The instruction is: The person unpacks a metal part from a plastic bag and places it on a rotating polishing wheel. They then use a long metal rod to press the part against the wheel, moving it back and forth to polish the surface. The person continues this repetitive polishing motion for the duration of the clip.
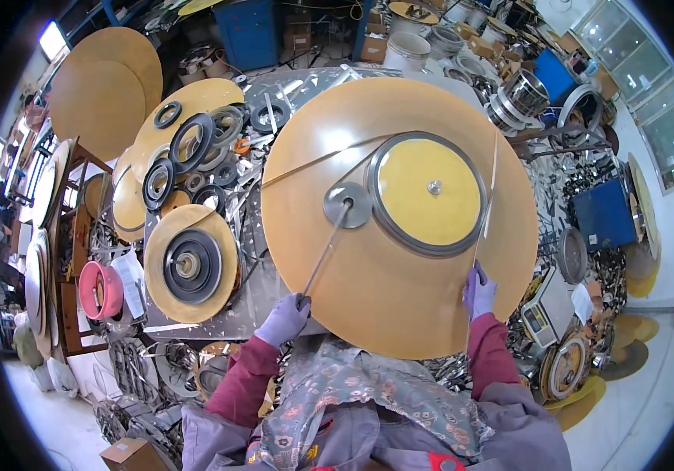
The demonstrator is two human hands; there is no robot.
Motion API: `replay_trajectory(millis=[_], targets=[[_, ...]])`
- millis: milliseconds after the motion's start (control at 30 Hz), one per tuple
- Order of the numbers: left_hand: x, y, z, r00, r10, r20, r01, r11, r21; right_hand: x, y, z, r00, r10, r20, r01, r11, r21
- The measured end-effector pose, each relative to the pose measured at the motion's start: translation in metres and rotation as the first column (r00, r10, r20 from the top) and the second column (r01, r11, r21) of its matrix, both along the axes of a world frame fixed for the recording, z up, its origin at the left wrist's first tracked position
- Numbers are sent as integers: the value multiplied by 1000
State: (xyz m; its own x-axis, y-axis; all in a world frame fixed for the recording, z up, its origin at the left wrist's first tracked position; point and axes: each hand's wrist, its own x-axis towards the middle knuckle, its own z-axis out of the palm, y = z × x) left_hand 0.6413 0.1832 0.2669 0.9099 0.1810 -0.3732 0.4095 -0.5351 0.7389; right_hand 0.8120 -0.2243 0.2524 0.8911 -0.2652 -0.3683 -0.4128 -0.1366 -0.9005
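A big tan round board (pixel 408 306) lies in front of me. On it sits a smaller yellow disc (pixel 404 192) with a dark grey wound rim (pixel 382 229) and a shiny knob. A thin strip (pixel 315 166) runs from the rim toward the board's left edge. My left hand (pixel 283 318), in a purple glove, is closed on a thin metal rod (pixel 321 263). Its far end meets the centre of a small grey disc (pixel 359 210) beside the rim. My right hand (pixel 479 292), also gloved, pinches a narrow pale strip (pixel 478 245) passing along the rim's right side.
Left of the board, a tan disc (pixel 158 292) carries a dark coil. Black and grey rings (pixel 194 144) and metal scraps lie behind it on the grey table (pixel 262 302). A pink bowl (pixel 108 292) stands at far left. A digital scale (pixel 540 323) sits at right.
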Motion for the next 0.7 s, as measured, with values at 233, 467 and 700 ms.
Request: replay_trajectory(millis=[233, 467, 700], targets=[[16, 1, 12, 986, 40, -160, -49, 997, -55, 32, -22, -1, 997, 65, -35, -64, 997, 40], [17, 14, 10, 986, 23, -165, -25, 1000, -8, 35, -35, -14, 892, 450, -39, -229, 377, -897], [13, 9, 28, 983, 39, -181, -47, 998, -43, 38, -45, -21, 857, 514, -8, -236, 380, -894]])
